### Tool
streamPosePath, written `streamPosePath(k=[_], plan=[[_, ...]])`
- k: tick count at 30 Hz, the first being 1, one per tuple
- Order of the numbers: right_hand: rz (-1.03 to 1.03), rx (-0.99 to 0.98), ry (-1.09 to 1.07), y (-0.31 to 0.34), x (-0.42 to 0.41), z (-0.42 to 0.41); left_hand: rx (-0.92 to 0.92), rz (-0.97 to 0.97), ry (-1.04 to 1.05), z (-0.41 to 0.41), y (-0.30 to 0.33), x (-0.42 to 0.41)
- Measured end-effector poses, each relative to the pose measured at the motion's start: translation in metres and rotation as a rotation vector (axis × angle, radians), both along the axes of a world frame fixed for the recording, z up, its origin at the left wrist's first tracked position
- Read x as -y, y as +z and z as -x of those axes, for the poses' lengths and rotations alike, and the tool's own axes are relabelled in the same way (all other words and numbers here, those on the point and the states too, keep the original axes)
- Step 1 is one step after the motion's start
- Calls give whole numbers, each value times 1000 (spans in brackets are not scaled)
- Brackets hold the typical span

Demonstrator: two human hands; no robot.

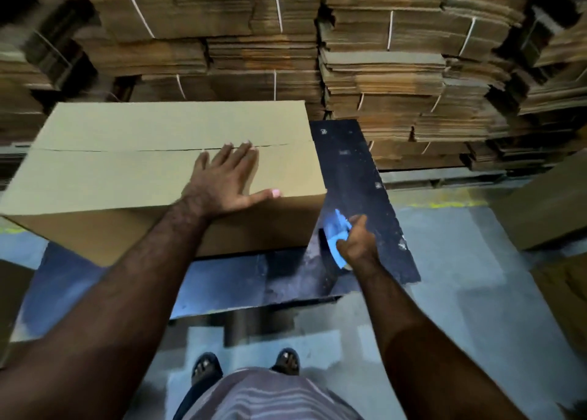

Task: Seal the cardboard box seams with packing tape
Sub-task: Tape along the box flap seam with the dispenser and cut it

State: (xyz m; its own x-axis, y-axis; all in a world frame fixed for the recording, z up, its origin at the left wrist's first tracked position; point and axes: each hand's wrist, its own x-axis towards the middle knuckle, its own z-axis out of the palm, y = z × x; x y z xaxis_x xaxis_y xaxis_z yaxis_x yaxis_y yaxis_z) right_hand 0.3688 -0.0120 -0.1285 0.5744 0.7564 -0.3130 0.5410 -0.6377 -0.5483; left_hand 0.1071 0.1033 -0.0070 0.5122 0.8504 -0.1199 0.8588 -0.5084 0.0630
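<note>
A closed brown cardboard box [127, 172] lies on a dark work table [355, 178]. Its two top flaps meet in a thin seam [127, 150] that runs left to right. My left hand [225, 181] lies flat on the near flap, fingers spread, fingertips touching the seam and thumb along the box's near right edge. My right hand [357, 245] is just right of the box's near right corner, closed around a roll of packing tape [335, 238] that looks blurred and pale blue. No tape is visible on the seam.
Tall stacks of flattened, strapped cardboard [381, 70] fill the background behind the table. Another cardboard box [552, 203] stands at the right. The grey floor [460, 292] lies below, with my sandalled feet [244, 365] at the table's near edge.
</note>
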Motion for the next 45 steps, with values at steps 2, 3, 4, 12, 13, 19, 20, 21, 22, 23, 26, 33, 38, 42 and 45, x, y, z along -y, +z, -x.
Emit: streamPosePath(k=[2,3,4,12,13,19,20,21,22,23,26,33,38,42,45], plan=[[-102,-116,-65,20,-18,-21,6,12,3,-1,1,1],[-163,-156,-76,31,-28,-31,12,17,8,-1,0,1],[-228,-214,-85,44,-37,-39,18,18,14,-1,-1,1],[-804,-1036,-201,189,-72,-26,250,39,90,1,7,-1],[-806,-1142,-191,198,-73,-17,459,10,129,3,10,-1],[-732,-1429,-23,222,-85,49,1099,-413,250,8,76,6],[-712,-1443,-27,222,-87,62,1141,-398,265,11,88,8],[-695,-1446,-26,221,-89,74,1178,-374,272,15,98,9],[-674,-1448,-18,221,-89,87,1215,-355,273,18,108,12],[-653,-1452,-12,220,-91,98,1253,-335,272,23,114,13],[-612,-1490,0,218,-95,132,1335,-210,317,37,130,17],[-524,-1266,145,220,-103,196,1373,102,518,83,141,0],[-548,-739,548,235,-108,228,1526,385,601,132,149,-19],[-484,-349,715,241,-118,243,1584,658,602,176,151,-38],[-525,-111,767,244,-127,260,1573,721,591,197,143,-52]])
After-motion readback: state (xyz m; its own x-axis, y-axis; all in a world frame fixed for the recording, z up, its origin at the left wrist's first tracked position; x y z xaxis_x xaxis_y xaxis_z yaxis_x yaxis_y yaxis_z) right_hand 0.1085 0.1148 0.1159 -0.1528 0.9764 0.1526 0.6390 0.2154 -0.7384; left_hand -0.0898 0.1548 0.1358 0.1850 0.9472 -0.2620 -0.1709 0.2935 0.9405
